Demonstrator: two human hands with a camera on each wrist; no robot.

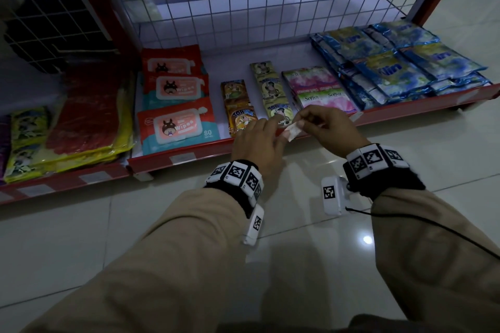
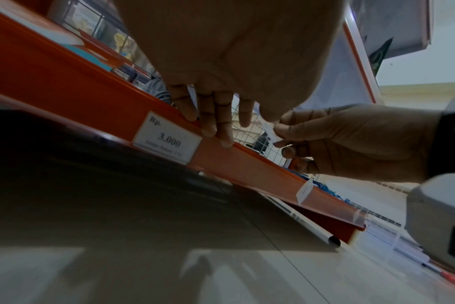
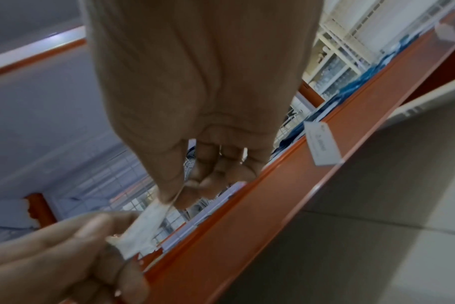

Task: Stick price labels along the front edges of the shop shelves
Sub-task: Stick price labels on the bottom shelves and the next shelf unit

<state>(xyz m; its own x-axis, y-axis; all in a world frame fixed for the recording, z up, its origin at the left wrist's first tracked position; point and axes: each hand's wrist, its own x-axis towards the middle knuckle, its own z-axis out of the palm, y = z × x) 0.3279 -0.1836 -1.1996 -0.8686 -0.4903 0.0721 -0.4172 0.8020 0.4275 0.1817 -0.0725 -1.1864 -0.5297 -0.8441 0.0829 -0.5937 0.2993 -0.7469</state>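
We've got the label (image 1: 293, 131) pinched between both hands, left hand (image 1: 257, 143) and right hand (image 1: 331, 127). Its long side slants from near-left to far-right, just above the shelf edge (image 1: 205, 154).

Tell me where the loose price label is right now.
In the head view the loose price label is pinched between the left hand and right hand, just above the red shelf edge, in front of the drink sachets.
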